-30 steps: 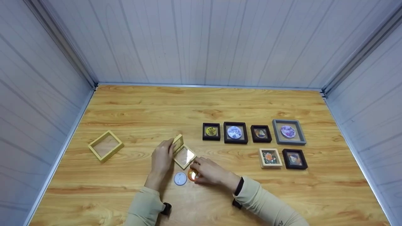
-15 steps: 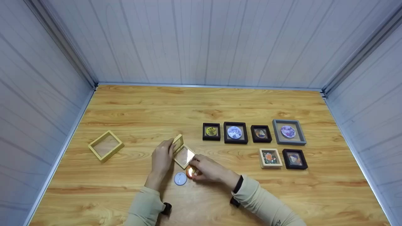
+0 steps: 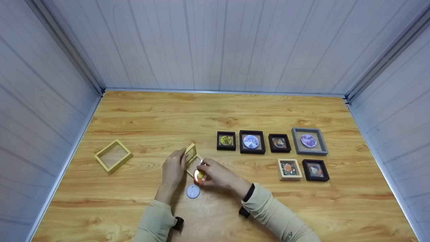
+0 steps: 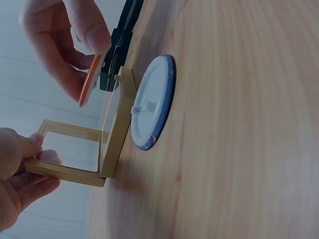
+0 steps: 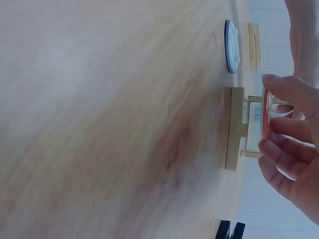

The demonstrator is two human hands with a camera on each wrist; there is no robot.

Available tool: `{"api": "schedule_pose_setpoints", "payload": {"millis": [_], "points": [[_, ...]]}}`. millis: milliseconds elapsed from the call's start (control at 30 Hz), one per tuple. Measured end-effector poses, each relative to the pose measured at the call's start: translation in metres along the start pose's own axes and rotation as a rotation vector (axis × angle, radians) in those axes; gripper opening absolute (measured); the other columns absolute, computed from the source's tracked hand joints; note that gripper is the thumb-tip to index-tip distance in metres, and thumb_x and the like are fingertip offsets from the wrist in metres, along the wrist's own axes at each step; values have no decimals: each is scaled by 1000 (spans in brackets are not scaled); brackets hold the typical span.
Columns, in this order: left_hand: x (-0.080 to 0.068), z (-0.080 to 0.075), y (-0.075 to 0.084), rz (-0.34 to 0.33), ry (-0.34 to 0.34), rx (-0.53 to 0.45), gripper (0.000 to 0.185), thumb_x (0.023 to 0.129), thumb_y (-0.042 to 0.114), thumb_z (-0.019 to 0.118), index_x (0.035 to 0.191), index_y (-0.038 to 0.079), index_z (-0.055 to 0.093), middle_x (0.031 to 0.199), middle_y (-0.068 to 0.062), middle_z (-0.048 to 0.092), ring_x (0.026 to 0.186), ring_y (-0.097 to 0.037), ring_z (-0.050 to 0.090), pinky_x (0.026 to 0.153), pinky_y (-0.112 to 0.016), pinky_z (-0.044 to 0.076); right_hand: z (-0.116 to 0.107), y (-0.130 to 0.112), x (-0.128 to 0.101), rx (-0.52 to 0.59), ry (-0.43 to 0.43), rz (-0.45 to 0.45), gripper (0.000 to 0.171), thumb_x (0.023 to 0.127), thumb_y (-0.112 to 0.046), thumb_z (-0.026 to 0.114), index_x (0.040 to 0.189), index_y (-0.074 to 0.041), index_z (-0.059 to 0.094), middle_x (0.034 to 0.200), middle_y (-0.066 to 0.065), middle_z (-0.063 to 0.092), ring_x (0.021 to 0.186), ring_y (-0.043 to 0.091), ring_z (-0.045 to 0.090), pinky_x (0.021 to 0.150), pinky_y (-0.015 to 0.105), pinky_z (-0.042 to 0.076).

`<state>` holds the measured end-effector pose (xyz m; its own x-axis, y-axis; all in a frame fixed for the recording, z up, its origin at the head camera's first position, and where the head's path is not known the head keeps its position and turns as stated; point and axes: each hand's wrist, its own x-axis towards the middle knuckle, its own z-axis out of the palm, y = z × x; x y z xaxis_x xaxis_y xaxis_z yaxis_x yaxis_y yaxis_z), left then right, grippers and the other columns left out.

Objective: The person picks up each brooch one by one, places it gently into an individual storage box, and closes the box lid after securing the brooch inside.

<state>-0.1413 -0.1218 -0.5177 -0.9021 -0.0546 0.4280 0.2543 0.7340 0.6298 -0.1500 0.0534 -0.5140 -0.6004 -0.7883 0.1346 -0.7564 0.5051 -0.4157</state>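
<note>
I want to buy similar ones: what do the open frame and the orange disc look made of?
Open frame: looks like pale wood or wood-look plastic, matte; each half spans a clear, glossy film or pane that shows glare. Orange disc in the right hand: thin, rigid, smooth; likely a metal or plastic badge, uncertain.

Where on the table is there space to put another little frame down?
Bare wood lies between the empty frame at the left and the left hand, and all along the back wall. It is crowded at the right, round the six filled frames, and by the hands.
</note>
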Motion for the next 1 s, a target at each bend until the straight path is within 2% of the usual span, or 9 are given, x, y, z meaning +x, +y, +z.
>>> {"api": "schedule_pose_setpoints", "payload": {"millis": [133,300,567,1000], "points": [[0,0,-1,-4,-6,-3,21,83,7,60,101,-4,63,87,-14,64,80,-27,61,69,-40,49,3,4,6,12,5,44,38,75,-22,69,106,-1,59,95,6,50,83,13,48,73,19,43],[0,0,0,4,-4,3,21,83,7,61,100,-4,64,86,-14,64,79,-27,62,68,-40,49,7,10,12,40,10,97,44,74,-23,69,111,0,58,99,7,50,88,14,48,79,21,43],[-1,-1,0,29,2,16,21,82,6,61,99,-5,63,87,-15,64,80,-29,62,68,-41,50,11,15,18,52,44,114,41,75,-22,68,109,0,59,97,6,50,87,15,49,79,22,43],[0,-2,1,10,-7,4,21,83,7,60,101,-5,63,87,-14,64,80,-28,61,67,-41,49,13,16,26,45,43,139,42,74,-24,69,108,-2,60,99,7,52,88,15,50,80,23,43]]}}
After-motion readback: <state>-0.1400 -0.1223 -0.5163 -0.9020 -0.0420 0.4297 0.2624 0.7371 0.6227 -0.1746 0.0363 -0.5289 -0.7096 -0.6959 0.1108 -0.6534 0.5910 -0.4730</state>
